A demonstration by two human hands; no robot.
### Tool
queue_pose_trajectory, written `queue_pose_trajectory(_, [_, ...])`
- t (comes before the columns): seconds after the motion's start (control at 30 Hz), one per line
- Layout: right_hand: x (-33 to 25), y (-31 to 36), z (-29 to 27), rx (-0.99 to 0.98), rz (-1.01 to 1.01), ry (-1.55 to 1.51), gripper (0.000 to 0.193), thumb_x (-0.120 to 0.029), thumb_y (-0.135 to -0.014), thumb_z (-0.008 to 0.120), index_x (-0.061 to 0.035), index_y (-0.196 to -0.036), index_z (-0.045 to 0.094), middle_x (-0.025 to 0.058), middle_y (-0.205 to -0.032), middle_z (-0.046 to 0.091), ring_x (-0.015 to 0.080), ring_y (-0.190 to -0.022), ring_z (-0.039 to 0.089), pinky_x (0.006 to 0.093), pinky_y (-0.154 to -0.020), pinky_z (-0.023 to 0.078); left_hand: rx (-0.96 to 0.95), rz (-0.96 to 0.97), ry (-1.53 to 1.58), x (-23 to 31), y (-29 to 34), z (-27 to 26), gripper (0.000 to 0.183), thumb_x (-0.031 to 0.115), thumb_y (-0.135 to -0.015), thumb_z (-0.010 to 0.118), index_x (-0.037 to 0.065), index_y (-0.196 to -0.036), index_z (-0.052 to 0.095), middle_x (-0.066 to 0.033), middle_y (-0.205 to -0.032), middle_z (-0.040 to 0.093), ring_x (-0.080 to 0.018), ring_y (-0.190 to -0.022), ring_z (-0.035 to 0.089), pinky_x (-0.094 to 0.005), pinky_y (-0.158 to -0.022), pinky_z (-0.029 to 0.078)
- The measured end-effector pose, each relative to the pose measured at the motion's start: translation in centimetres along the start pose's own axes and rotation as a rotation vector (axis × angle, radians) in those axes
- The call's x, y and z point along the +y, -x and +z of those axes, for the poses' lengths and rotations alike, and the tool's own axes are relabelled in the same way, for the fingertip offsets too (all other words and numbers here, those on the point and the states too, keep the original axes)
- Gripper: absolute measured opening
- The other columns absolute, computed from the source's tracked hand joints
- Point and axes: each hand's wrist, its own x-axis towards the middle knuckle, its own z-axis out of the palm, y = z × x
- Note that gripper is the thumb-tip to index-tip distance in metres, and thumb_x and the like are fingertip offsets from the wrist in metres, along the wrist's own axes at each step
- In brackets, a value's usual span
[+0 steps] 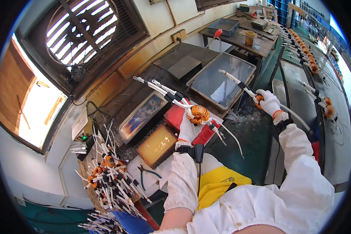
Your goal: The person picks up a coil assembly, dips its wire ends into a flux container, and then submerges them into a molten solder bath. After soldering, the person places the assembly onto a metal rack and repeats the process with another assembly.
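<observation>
My left hand (188,130), in a white glove, grips a copper-wound ring coil (199,113) with long white sleeved leads. It holds the coil above a red tray (175,116) and next to a molten solder pot (141,115). My right hand (269,102), also gloved, holds a second copper coil (259,100). That coil's white leads stretch out over a large shallow grey tray (223,75). Both sleeves are white, and a yellow apron (216,184) covers my lap.
A yellow flux block (157,146) sits near the red tray. At the lower left lies a heap of several coils (111,177), with blue-handled pliers (147,173) beside it. More coils (305,54) line a conveyor at right. A fan vent (82,31) is on the wall.
</observation>
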Motion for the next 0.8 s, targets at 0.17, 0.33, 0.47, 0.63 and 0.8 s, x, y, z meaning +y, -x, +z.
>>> queue_pose_trajectory(0.17, [-1.0, -0.8, -0.7, -0.042, -0.199, 0.276, 0.029, -0.015, -0.08, 0.061, -0.0199, -0.108, 0.062, 0.0129, -0.093, 0.06, 0.0336, -0.091, 0.059, 0.0422, -0.079, 0.046, -0.072, -0.017, 0.028, 0.1, -0.2, -0.6, 0.042, 0.043, -0.1, 0.031, 0.006, -0.106, 0.051, -0.0143, -0.102, 0.057, -0.0308, -0.093, 0.059, -0.0471, -0.081, 0.053])
queue_pose_trajectory(0.33, [-1.6, -1.2, -0.5, -0.101, -0.232, 0.435, 0.025, -0.016, -0.083, 0.06, -0.0212, -0.108, 0.062, 0.01, -0.092, 0.06, 0.029, -0.092, 0.06, 0.0394, -0.08, 0.044, -0.037, -0.017, 0.046, 0.1, -0.1, -0.2, 0.042, 0.043, -0.1, 0.031, 0.006, -0.105, 0.051, -0.0136, -0.101, 0.057, -0.031, -0.091, 0.059, -0.0486, -0.08, 0.053])
queue_pose_trajectory(0.47, [-1.7, -1.6, -0.1, -0.09, -0.263, 0.441, 0.023, -0.017, -0.084, 0.061, -0.0213, -0.106, 0.061, 0.0096, -0.092, 0.06, 0.0288, -0.093, 0.059, 0.0394, -0.081, 0.044, -0.07, -0.039, 0.064, 0.2, -0.4, -0.9, 0.042, 0.043, -0.1, 0.031, 0.007, -0.111, 0.05, -0.014, -0.106, 0.057, -0.0316, -0.094, 0.059, -0.0502, -0.083, 0.053])
queue_pose_trajectory(0.63, [-2.5, -2.1, -0.1, -0.119, -0.263, 0.488, 0.021, -0.017, -0.085, 0.06, -0.0214, -0.105, 0.061, 0.0095, -0.092, 0.06, 0.0286, -0.093, 0.059, 0.0391, -0.081, 0.044, -0.031, -0.007, 0.016, 0.1, -0.2, -0.5, 0.043, 0.043, -0.1, 0.031, 0.006, -0.114, 0.048, -0.0143, -0.108, 0.056, -0.0321, -0.097, 0.059, -0.0508, -0.085, 0.052])
queue_pose_trajectory(0.8, [-3.2, -2.2, -0.3, -0.168, -0.253, 0.514, 0.021, -0.017, -0.085, 0.06, -0.0223, -0.105, 0.062, 0.0093, -0.092, 0.06, 0.0282, -0.093, 0.059, 0.0383, -0.081, 0.043, -0.028, -0.012, 0.015, 0.2, -0.1, -0.4, 0.043, 0.043, -0.1, 0.031, 0.006, -0.114, 0.048, -0.0142, -0.109, 0.056, -0.0317, -0.097, 0.059, -0.0498, -0.085, 0.053])
